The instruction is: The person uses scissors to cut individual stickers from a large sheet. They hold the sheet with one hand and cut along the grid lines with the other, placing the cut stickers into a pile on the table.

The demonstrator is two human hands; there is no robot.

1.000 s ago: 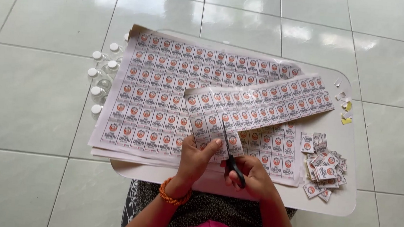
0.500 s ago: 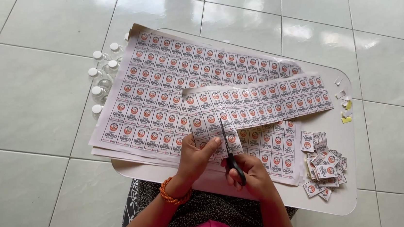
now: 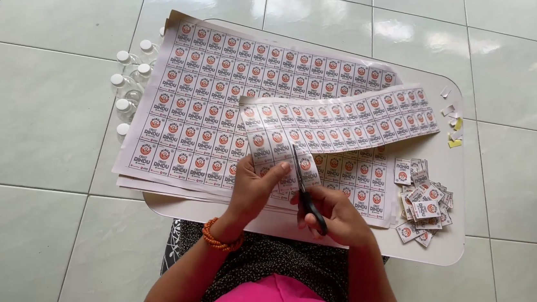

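Head view, hands – scissors, glossy label strip

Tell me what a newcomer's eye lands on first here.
First, the big sheets of printed labels spread over the white table at centre. Next, the right hand working black scissors into a long label strip that the left hand holds. A pile of cut labels lies at the right.
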